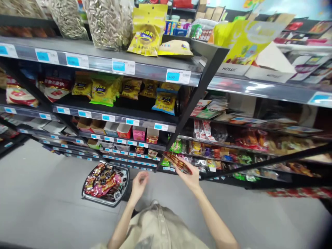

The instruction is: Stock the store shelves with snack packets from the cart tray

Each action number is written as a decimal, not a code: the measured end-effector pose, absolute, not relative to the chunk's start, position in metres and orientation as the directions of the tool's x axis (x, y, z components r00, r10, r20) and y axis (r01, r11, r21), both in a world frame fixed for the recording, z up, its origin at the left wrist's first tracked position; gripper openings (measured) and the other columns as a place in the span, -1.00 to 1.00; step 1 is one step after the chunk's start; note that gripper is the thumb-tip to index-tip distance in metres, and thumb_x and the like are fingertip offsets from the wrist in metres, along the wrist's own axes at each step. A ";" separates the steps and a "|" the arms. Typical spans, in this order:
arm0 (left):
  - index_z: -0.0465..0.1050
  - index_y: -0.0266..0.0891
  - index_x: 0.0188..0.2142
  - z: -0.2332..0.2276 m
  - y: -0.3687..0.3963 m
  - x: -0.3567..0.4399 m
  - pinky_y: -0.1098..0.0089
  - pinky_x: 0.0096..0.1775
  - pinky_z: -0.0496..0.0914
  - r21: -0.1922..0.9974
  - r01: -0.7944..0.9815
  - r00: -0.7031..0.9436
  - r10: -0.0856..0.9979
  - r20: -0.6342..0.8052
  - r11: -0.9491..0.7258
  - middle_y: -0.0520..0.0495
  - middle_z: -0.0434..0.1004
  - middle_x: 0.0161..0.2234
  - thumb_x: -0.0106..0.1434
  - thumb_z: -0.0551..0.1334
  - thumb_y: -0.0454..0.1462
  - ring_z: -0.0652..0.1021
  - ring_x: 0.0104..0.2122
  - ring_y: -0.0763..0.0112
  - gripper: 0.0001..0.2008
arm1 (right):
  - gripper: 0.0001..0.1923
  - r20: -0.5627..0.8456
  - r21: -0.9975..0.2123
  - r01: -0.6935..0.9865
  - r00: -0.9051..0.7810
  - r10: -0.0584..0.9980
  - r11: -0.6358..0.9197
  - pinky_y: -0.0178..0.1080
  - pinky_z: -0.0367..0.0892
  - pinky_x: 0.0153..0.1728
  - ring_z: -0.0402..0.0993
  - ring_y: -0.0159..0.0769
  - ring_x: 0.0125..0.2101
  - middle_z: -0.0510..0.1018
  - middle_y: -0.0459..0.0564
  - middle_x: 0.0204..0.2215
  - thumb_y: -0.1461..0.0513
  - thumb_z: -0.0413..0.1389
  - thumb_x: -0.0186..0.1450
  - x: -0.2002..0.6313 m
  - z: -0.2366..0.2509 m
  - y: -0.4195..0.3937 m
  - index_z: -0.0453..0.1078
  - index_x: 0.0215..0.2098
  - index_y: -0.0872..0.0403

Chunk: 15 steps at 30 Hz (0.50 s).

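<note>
Before the shelf (pixel 137 106), the right hand (pixel 191 177) grips a packet (pixel 174 160), its length slanting shelfward; the left hand (pixel 139 185) (loosely curled) is nearer the basket edge (pixel 100 201).

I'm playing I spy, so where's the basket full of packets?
In the head view, the basket is left of centre, low down in front of the shelves, just to the left of the person's left hand.
</note>
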<state>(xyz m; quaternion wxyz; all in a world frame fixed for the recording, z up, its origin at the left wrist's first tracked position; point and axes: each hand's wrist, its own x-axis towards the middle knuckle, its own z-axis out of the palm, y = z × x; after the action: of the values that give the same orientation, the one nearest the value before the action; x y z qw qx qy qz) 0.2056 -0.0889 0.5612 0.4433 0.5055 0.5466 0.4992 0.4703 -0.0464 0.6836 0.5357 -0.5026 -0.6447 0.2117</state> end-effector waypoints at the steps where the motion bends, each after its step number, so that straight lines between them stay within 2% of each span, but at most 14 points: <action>1: 0.45 -0.24 -0.11 0.565 -0.079 0.207 0.27 -0.17 0.57 0.984 0.171 -0.117 0.990 0.079 -0.058 -0.15 0.60 -0.17 0.34 0.24 -0.07 0.63 -0.16 0.25 -0.71 | -0.63 0.553 -0.737 0.467 -0.001 0.833 0.489 0.09 0.56 0.07 0.66 0.02 -0.05 0.67 0.08 -0.02 0.21 0.31 0.23 0.477 0.689 -0.035 0.56 0.03 -0.02; 3: 0.47 -0.23 -0.07 0.580 -0.055 0.205 0.22 -0.09 0.56 0.941 0.293 -0.137 0.966 0.217 -0.170 -0.18 0.58 -0.09 0.36 0.22 -0.16 0.61 -0.11 0.25 -0.77 | -0.58 0.637 -0.610 0.517 -0.130 0.760 0.600 0.10 0.51 0.15 0.60 0.01 0.05 0.63 0.06 0.06 0.26 0.25 0.27 0.485 0.696 -0.011 0.53 0.11 -0.05; 5: 0.46 -0.21 -0.02 0.602 -0.025 0.199 0.15 0.01 0.52 0.858 0.420 -0.105 0.923 0.371 -0.297 -0.19 0.54 -0.02 0.37 0.21 -0.23 0.58 -0.03 0.23 -0.78 | -0.53 0.662 -0.533 0.541 -0.212 0.719 0.650 0.10 0.48 0.18 0.56 -0.01 0.11 0.59 0.06 0.11 0.27 0.22 0.30 0.486 0.698 0.012 0.47 0.19 -0.06; 8: 0.42 -0.19 0.07 0.636 0.027 0.189 0.06 0.18 0.41 0.691 0.567 0.026 0.848 0.529 -0.449 -0.21 0.50 0.07 0.37 0.20 -0.31 0.50 0.13 0.17 -0.72 | -0.49 0.663 -0.453 0.570 -0.299 0.687 0.686 0.07 0.44 0.22 0.53 -0.06 0.14 0.56 0.05 0.15 0.30 0.16 0.34 0.475 0.695 0.045 0.40 0.26 -0.05; 10: 0.36 -0.22 0.16 0.653 0.062 0.185 0.05 0.24 0.35 0.579 0.633 0.175 0.824 0.539 -0.513 -0.25 0.47 0.14 0.35 0.22 -0.35 0.44 0.20 0.13 -0.61 | -0.49 0.655 -0.404 0.595 -0.342 0.673 0.695 0.04 0.43 0.23 0.52 -0.09 0.15 0.55 0.05 0.16 0.32 0.13 0.36 0.465 0.688 0.064 0.38 0.28 -0.03; 12: 0.34 -0.30 0.19 0.661 0.093 0.186 0.04 0.25 0.32 0.464 0.693 0.318 0.811 0.491 -0.552 -0.30 0.44 0.19 0.30 0.28 -0.37 0.39 0.25 0.07 -0.54 | -0.50 0.642 -0.371 0.628 -0.359 0.678 0.684 0.02 0.42 0.24 0.51 -0.10 0.16 0.56 0.04 0.16 0.33 0.10 0.37 0.453 0.680 0.079 0.39 0.27 -0.02; 15: 0.42 -0.36 0.06 0.662 0.129 0.193 0.04 0.18 0.36 0.307 0.758 0.467 0.808 0.359 -0.575 -0.37 0.50 0.11 0.25 0.31 -0.39 0.44 0.19 -0.01 -0.62 | -0.49 0.608 -0.356 0.680 -0.352 0.712 0.641 0.02 0.40 0.25 0.49 -0.10 0.18 0.55 0.04 0.17 0.34 0.07 0.37 0.436 0.668 0.098 0.39 0.27 -0.01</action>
<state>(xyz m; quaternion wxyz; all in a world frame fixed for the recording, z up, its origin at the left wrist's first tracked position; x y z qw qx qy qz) 0.1929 0.1292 0.6617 0.0521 0.8550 0.4580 0.2376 0.4356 0.0983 0.6682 0.3803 -0.4233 -0.8221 0.0206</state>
